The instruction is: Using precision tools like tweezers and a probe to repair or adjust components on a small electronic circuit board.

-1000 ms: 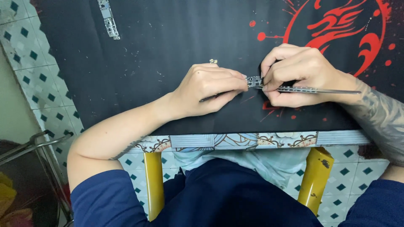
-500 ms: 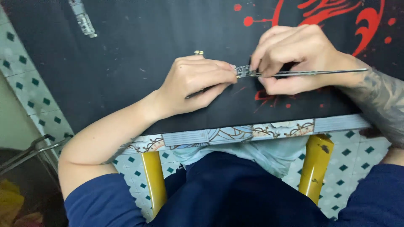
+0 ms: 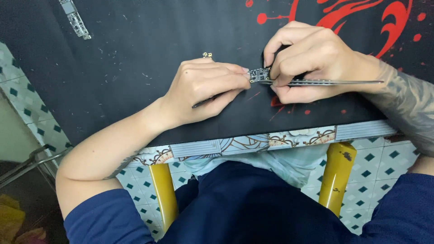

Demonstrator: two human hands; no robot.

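A small dark circuit board point(image 3: 258, 75) rests on the black mat point(image 3: 135, 68), pinched between both hands. My left hand point(image 3: 205, 88) grips its left end with the fingertips; a thin dark tool sticks out under the palm. My right hand point(image 3: 312, 61) holds a slim metal tool point(image 3: 334, 82) like tweezers, its tip hidden by my fingers against the board's right end. The tool's handle lies along my tattooed forearm.
A second long narrow circuit board point(image 3: 74, 19) lies at the mat's far left. A tiny metal part point(image 3: 207, 55) sits just beyond my left hand. The mat has red print at the right. Table edge with patterned cloth point(image 3: 253, 142), yellow legs point(image 3: 334, 176) and tiled floor lie below.
The view has drifted a little; both hands stay closed on the small board and tool, with the right fingers shifted slightly over the board.
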